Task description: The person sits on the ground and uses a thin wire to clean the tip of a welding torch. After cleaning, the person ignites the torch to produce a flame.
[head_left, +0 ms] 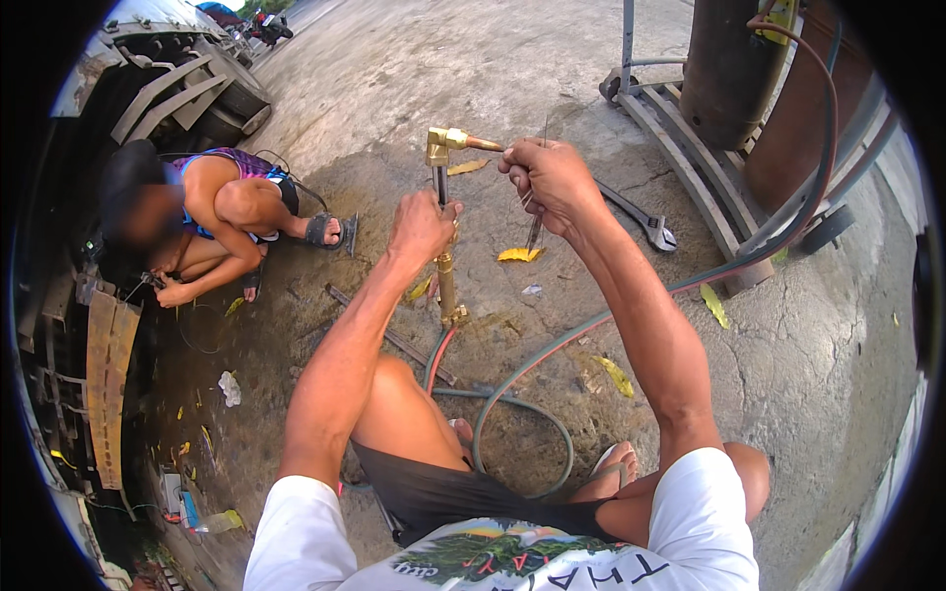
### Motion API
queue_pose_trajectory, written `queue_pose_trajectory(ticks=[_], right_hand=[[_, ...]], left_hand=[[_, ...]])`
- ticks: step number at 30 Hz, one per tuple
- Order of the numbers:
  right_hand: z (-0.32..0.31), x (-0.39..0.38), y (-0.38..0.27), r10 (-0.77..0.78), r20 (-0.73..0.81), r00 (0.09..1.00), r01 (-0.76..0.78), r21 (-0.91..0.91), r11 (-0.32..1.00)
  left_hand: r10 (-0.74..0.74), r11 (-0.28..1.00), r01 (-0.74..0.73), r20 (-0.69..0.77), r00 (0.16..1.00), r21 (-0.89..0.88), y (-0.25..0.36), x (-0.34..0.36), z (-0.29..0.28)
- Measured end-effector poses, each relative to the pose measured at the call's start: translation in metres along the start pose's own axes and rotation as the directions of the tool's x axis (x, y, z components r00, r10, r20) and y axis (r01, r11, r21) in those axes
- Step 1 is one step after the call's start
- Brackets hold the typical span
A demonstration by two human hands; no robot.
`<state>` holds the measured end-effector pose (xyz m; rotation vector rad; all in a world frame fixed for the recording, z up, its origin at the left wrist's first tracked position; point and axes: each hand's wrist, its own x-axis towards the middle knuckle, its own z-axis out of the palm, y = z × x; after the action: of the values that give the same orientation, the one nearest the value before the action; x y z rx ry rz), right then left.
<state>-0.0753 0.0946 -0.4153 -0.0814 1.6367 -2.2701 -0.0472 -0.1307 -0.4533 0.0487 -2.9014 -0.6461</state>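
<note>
I hold a cutting torch (445, 281) upright in front of me, with my left hand (422, 227) closed round its metal tube below the brass head (439, 148). A copper nozzle (483, 144) points right from the head. My right hand (547, 182) is pinched at the nozzle's end, holding thin metal wires (535, 234) that hang below the fingers and stick up above them. Red and green hoses (522, 345) run from the torch's base across the concrete in a loop. An adjustable wrench (658, 229) lies beyond my right hand.
A cart (680, 172) with tall gas cylinders (724, 69) stands at upper right. At left a co-worker (217, 202) crouches beside a vehicle's dark underside and tires (236, 103). A rusty plate (108, 384), a metal bar (389, 330) and a plastic bottle (212, 522) are also in view.
</note>
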Motion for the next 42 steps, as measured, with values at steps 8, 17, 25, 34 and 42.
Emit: queue_pose_trajectory(ticks=[8,17,25,34,42], right_hand=[[0.004,-0.018,-0.005,-0.635,0.134,0.760,0.463,-0.798,0.385],[-0.006,-0.015,-0.009,-0.618,0.212,0.757,0.381,-0.912,0.154],[-0.003,-0.009,-0.001,-0.653,0.106,0.750,0.437,-0.820,0.369],[-0.007,-0.021,-0.010,-0.538,0.052,0.841,0.385,-0.757,0.528],[-0.082,-0.013,-0.013,-0.256,-0.291,0.922,0.260,-0.026,0.965]], left_hand=[[0.013,1.000,-0.011,0.096,0.995,-0.027,0.006,0.007,-0.011],[0.042,0.999,-0.041,0.106,0.994,-0.017,0.006,0.010,-0.006],[0.067,0.997,-0.062,0.110,0.992,-0.056,0.014,0.008,-0.013],[0.056,0.998,-0.054,0.050,0.997,-0.035,0.009,0.010,-0.009],[-0.100,0.983,0.088,-0.071,0.992,-0.161,-0.043,0.031,-0.024]])
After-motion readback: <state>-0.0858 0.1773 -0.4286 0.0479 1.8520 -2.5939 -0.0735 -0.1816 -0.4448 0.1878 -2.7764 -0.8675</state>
